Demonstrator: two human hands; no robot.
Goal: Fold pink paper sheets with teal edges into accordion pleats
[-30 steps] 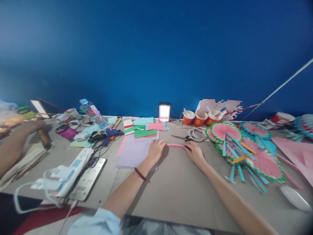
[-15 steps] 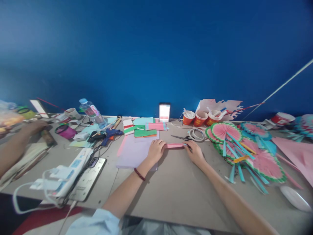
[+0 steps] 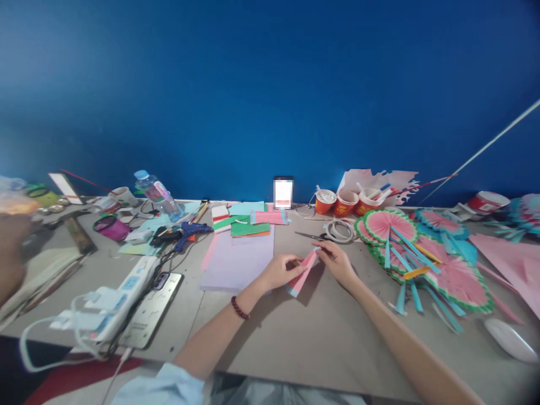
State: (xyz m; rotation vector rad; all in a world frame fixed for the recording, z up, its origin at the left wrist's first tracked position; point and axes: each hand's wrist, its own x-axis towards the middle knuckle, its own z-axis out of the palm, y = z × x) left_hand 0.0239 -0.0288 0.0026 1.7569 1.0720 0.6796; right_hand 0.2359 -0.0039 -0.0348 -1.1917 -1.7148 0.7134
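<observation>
A folded pink paper strip with a blue edge [image 3: 302,274] is lifted off the grey table [image 3: 320,332] and tilted, its far end up. My left hand [image 3: 280,271] pinches its lower part. My right hand [image 3: 335,260] pinches its upper end. A lilac paper sheet [image 3: 238,261] lies just left of my left hand. Scissors [image 3: 310,236] and a tape roll [image 3: 340,230] lie just beyond my hands.
Pink and green paper fans with blue strips [image 3: 417,256] cover the right side. Red cups [image 3: 346,202], a phone [image 3: 283,193], coloured paper stacks [image 3: 248,222], a blue glue gun [image 3: 189,230], a water bottle [image 3: 158,194] and a power strip [image 3: 116,295] are about. Another person's arm [image 3: 10,253] is at far left.
The pink strip lay flat on the table under both hands; now both hands have lifted it and turned it to a slant. The other person's arm at left has pulled back.
</observation>
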